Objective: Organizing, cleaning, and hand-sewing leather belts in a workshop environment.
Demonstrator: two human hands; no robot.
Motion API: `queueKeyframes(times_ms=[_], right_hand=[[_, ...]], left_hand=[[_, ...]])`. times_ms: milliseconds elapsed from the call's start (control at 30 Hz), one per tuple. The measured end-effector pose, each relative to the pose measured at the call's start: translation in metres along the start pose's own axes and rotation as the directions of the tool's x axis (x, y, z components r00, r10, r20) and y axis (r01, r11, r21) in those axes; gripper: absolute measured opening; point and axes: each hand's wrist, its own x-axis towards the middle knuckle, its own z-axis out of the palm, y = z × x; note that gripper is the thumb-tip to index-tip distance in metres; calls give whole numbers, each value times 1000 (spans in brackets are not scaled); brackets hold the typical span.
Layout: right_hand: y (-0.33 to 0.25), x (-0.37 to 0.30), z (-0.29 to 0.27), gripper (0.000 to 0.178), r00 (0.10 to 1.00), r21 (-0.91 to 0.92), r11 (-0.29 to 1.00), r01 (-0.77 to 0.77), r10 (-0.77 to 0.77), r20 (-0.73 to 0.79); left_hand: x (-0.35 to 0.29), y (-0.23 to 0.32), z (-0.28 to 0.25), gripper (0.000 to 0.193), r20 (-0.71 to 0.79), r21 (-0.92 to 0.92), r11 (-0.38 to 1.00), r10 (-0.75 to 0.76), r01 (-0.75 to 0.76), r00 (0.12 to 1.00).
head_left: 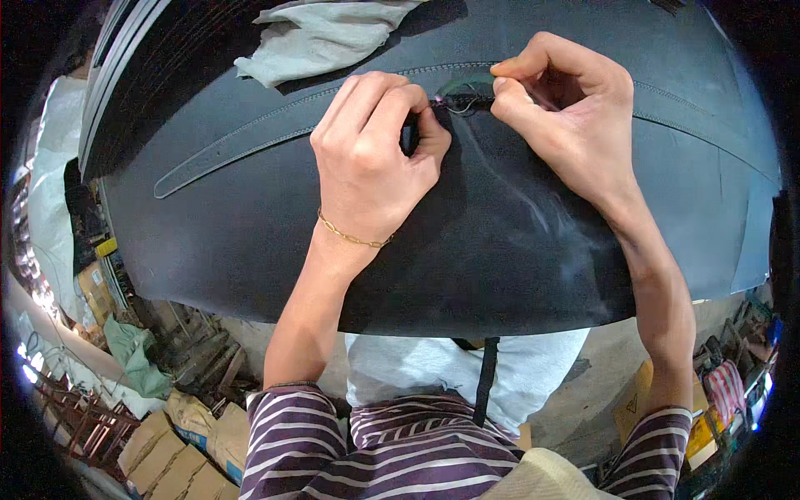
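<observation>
A long black strap (242, 150) like a belt, with stitching along both edges and a tapered left end, curves across the dark work surface. My left hand (367, 133) is curled over its middle, thumb and forefinger close together; what they grip is mostly hidden. A small pinkish glint shows at those fingertips. My right hand (575, 108) pinches at the strap with thumb and forefinger, a short gap from the left. Between the hands lies a small loop of fine thread (462, 104). Pale, wispy streaks (533, 204) trail over the dark surface towards me.
A crumpled grey cloth (329, 37) lies at the back of the dark work surface (483, 292). Stacked dark sheets (125, 75) rise at the far left. Below the surface, cardboard pieces (171, 458) and a green cloth (137, 358) lie at left; clutter and a striped cloth (725, 392) at right.
</observation>
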Motion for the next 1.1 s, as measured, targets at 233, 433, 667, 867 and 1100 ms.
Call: queueKeyframes(times_ms=[233, 433, 667, 867, 1100], right_hand=[[-3, 0, 0, 2, 1000, 1, 1000, 22, -22, 18], [-1, 0, -1, 9, 1000, 34, 999, -17, 17, -17], [-5, 2, 0, 9, 1000, -15, 1000, 10, -10, -20], [-1, 3, -9, 2, 998, -3, 999, -38, 37, -41], [5, 6, -17, 7, 991, 23, 997, -80, 82, -103]], left_hand=[[-1, -1, 0, 18, -13, 7, 1000, 7, -6, 1000], [0, 0, 5, 19, -25, -33, 999, 11, -12, 1000], [1, 3, -5, 15, -3, -38, 996, -76, 76, 997], [3, 1, -9, 14, 29, -125, 987, -101, 104, 994], [3, -8, -16, 17, 88, -140, 990, 16, -3, 996]])
